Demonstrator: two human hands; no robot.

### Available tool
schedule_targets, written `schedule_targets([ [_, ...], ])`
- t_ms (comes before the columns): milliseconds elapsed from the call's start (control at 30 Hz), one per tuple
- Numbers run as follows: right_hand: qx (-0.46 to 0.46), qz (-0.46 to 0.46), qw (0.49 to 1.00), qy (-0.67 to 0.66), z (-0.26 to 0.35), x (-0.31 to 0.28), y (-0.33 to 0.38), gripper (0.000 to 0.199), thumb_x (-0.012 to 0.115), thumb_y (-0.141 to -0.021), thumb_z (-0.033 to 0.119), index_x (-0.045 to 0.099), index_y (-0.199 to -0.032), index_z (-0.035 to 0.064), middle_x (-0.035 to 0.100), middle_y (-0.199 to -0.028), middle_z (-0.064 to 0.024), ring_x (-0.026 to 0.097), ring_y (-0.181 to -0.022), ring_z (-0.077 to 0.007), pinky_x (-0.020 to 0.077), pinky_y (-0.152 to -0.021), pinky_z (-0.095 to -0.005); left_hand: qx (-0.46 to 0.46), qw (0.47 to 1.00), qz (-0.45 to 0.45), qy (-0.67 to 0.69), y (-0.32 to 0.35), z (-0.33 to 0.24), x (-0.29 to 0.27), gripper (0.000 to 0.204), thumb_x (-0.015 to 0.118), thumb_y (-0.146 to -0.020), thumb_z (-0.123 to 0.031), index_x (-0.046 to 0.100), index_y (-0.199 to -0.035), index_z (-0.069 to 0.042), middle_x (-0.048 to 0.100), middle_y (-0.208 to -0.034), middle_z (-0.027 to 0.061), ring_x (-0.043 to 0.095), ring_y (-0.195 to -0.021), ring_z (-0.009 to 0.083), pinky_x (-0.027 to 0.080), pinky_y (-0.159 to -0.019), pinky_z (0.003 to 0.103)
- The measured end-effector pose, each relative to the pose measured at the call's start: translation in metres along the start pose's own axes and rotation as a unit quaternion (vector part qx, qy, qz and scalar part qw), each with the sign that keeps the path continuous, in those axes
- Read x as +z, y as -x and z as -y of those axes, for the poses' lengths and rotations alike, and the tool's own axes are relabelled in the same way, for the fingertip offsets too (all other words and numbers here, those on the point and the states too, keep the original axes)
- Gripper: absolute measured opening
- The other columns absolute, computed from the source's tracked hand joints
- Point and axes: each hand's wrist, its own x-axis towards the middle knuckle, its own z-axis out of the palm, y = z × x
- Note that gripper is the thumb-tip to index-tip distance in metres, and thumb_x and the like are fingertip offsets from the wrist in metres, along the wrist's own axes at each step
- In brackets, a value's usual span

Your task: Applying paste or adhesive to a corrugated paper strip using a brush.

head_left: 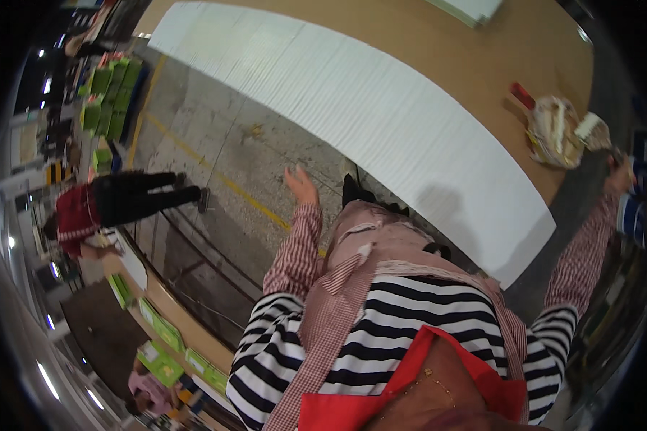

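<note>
My left hand (302, 188) is raised over the floor gap beside the table, fingers apart and holding nothing. My right arm stretches to the far right, where my right hand (617, 176) has its fingers curled. What they grip is too small and blurred to make out. A short white block-like piece (592, 131) lies just beyond those fingers. Next to it sits a crumpled clear plastic bag (556, 136) with pale contents, and a red-handled tool (522, 95) pokes out beside it. In front of me a long row of overlapping white sheets (352, 108) is fanned along the table edge.
The brown tabletop (438, 54) extends behind the sheets, with a white stack (471, 8) at its far side. Blue-and-white containers (631, 215) stand below my right hand. At left, a person in red (79, 208) bends over another table with green packs (162, 327). Green stacks (111, 97) stand farther off.
</note>
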Motion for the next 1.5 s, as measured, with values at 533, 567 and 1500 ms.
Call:
schedule_targets([
  [533, 0.269, 0.423, 0.843, -0.194, 0.104, 0.320, 0.361, 0.018, 0.063, -0.091, 0.017, 0.061, -0.103, 0.0039, 0.061, -0.113, -0.0105, 0.056, -0.085, -0.0109, 0.0467, -0.075, -0.0222, 0.090, 0.985, -0.116, 0.085, -0.167, -0.172, 0.053, 0.054, 0.025, -0.104, -0.028, 0.013, -0.148, -0.001, 0.013, -0.154, 0.0196, 0.018, -0.141, 0.0343, 0.020, -0.117, 0.042],
  [567, 0.233, 0.443, 0.859, -0.106, 0.113, 0.353, 0.393, 0.015, 0.066, -0.089, 0.014, 0.061, -0.099, 0.0041, 0.061, -0.111, -0.0091, 0.056, -0.083, -0.0108, 0.0479, -0.073, -0.0230, 0.117, 0.984, -0.117, 0.066, -0.165, -0.160, 0.052, 0.053, 0.025, -0.104, -0.027, 0.013, -0.148, -0.001, 0.012, -0.154, 0.0193, 0.018, -0.141, 0.0340, 0.021, -0.117, 0.041],
  [1500, -0.040, 0.559, 0.813, 0.158, 0.128, 0.467, 0.474, 0.014, 0.069, -0.085, 0.014, 0.062, -0.083, 0.0018, 0.062, -0.072, -0.0039, 0.059, -0.064, -0.0105, 0.0488, -0.060, -0.0245, 0.159, 0.977, -0.093, 0.111, -0.164, -0.154, 0.056, 0.051, 0.023, -0.103, -0.020, 0.011, -0.148, 0.001, 0.002, -0.157, 0.0136, 0.022, -0.141, 0.0328, 0.031, -0.113, 0.038],
])
